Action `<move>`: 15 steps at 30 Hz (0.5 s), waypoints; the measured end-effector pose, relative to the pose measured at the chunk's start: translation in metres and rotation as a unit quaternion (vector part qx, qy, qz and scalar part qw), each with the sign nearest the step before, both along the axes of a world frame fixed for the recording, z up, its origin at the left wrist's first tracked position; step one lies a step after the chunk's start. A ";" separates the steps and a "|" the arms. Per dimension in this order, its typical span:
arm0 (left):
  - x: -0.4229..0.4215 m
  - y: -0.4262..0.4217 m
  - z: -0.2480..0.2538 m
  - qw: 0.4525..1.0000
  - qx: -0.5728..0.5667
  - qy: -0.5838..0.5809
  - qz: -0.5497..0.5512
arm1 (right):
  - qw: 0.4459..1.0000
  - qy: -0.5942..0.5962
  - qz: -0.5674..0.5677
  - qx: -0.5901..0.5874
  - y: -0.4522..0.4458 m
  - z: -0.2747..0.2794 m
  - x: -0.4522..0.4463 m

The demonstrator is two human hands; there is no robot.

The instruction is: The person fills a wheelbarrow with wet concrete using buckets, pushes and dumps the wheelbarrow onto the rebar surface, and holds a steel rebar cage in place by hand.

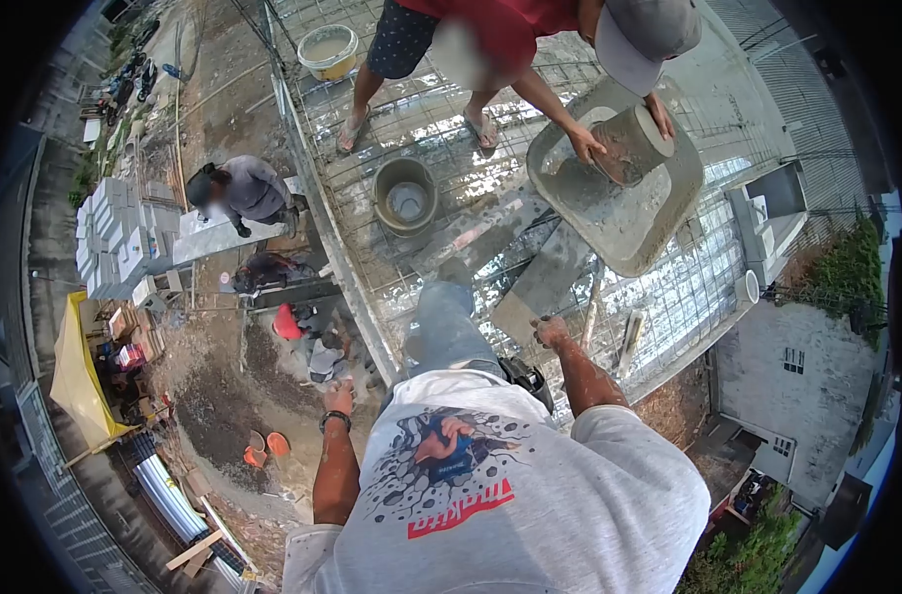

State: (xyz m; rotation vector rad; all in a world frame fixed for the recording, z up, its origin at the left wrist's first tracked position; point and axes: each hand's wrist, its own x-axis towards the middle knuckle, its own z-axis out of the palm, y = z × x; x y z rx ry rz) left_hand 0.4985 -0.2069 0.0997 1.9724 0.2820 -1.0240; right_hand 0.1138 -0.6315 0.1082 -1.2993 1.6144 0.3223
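My left hand [340, 397], with a dark watch at the wrist, hangs beyond the slab's edge beam [357, 287], its fingers curled in and nothing seen in them. Mud-specked and closed, my right hand [548, 333] is beside the lower end of a flat grey board [542, 287]; I see no object in it. A co-worker [510, 30] in a red shirt and cap tilts a grey bucket [633, 147] with both hands over a large mortar tub [609, 233]. Another round bucket [405, 196] stands on the rebar mesh, holding a little greyish liquid.
A white pail [328, 52] of murky liquid stands at the slab's upper edge. Wet rebar mesh [698, 267] spreads around the tub. Down at ground level are several people, stacked blocks [124, 238], a yellow tarp [80, 381] and orange buckets [278, 444].
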 end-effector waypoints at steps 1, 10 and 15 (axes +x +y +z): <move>-0.002 0.002 -0.009 1.000 -0.001 -0.007 0.018 | 1.000 -0.003 0.002 0.004 -0.008 -0.004 0.008; -0.032 -0.003 -0.052 0.988 0.114 0.041 0.100 | 0.991 -0.054 0.111 0.050 -0.107 0.020 0.141; -0.050 -0.077 -0.052 0.991 0.077 0.051 0.092 | 0.973 -0.095 0.208 0.012 -0.161 -0.006 0.207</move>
